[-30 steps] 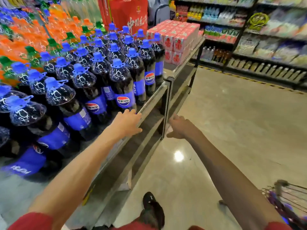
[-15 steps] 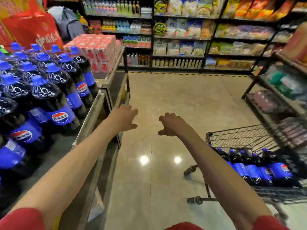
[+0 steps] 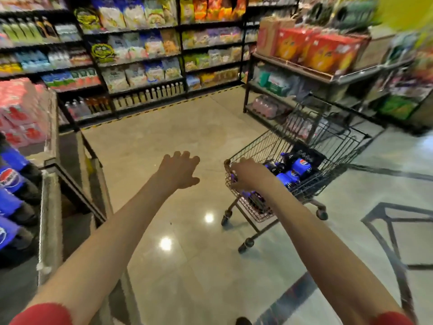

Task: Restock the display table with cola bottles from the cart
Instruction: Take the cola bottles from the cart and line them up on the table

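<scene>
Several wall shelves (image 3: pixel 140 50): packed with bagged snacks and bottled drinks, well beyond the cart (image 3: pixel 328 146); blurred.
Floor (image 3: pixel 182 127): glossy grey-beige, with two glints of light on it left of the cart.
Display table (image 3: pixel 50 207): metal-edged, well to the left of the cart, cut off by the frame's left border.
Rack (image 3: pixel 293 69): dark metal tiers just behind and to the right of the cart; orange-red cartons (image 3: pixel 328 50) stand on its top tier.
Cart: a wire shopping cart on castors, standing on the floor, its near corner turned toward the person.
Pink packs (image 3: pixel 21 109): stacked far to the left of the cart; blurred.
Table cola bottles (image 3: pixel 9 181): dark bottles with blue labels on the display table, far left of the cart, only partly in view.
Cart cola bottles (image 3: pixel 301 166): several blue-labelled bottles lying inside the cart's basket; the count is unclear.
Left hand (image 3: pixel 179 170): over bare floor just left of the cart, apart from it, fingers spread, holding nothing.
Right hand (image 3: pixel 248 174): at the cart's near corner, fingers over the wire rim; whether they grip it I cannot tell.
Hands together: apart from each other, both arms stretched forward.
</scene>
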Action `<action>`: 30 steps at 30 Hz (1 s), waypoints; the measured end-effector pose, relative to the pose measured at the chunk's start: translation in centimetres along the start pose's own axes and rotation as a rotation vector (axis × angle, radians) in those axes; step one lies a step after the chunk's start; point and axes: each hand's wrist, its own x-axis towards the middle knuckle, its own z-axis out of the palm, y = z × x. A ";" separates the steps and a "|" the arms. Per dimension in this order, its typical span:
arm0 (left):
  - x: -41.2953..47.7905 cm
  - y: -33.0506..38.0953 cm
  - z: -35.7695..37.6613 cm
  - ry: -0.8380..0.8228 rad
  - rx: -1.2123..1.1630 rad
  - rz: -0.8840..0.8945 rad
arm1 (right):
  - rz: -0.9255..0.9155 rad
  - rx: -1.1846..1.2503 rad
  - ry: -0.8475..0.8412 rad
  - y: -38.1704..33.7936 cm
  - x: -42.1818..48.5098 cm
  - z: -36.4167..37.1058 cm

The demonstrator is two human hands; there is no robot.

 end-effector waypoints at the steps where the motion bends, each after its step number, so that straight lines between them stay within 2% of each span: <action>1: 0.3 1.1 -0.3 0.007 0.000 0.024 | 0.022 0.013 -0.002 0.9 -0.8 0.1; 8: 3.6 9.0 -3.5 0.068 -0.012 0.156 | 0.154 0.063 0.026 9.0 -4.7 0.2; 17: 11.0 20.8 -7.3 0.092 -0.005 0.219 | 0.239 0.077 0.046 22.3 -6.9 0.2; 24: 15.3 28.1 -9.1 0.085 -0.039 0.236 | 0.264 0.039 0.026 30.8 -7.2 2.1; 30: 18.6 31.9 -9.4 0.013 -0.002 0.205 | 0.269 0.079 0.004 35.4 -6.3 3.4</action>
